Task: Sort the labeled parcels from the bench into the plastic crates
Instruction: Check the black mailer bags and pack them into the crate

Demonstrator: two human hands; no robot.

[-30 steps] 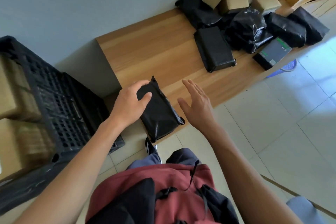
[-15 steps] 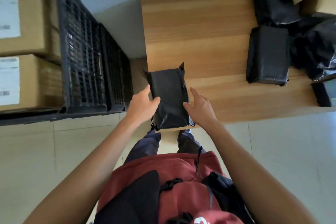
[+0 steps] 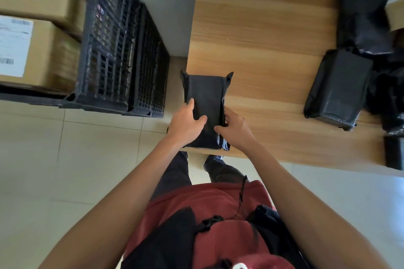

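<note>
A black plastic-wrapped parcel (image 3: 205,94) lies at the near left corner of the wooden bench (image 3: 258,39), its near end over the front edge. My left hand (image 3: 185,124) grips its left side, thumb on top. My right hand (image 3: 235,130) holds its right side, fingers curled against the edge. No label shows on its upper face. Two black plastic crates (image 3: 122,54) stand on the floor left of the bench; the farther one holds labeled cardboard boxes (image 3: 37,50).
More black parcels (image 3: 338,87) are piled at the bench's right end, with a cardboard box corner (image 3: 395,15) at the frame edge. A grey wall runs behind the bench. Pale floor tiles (image 3: 76,159) spread to the left and right of my legs.
The view has swung left, bringing the crates in. My right hand went from hovering open to holding the parcel's right side, and the parcel has been turned square to me.
</note>
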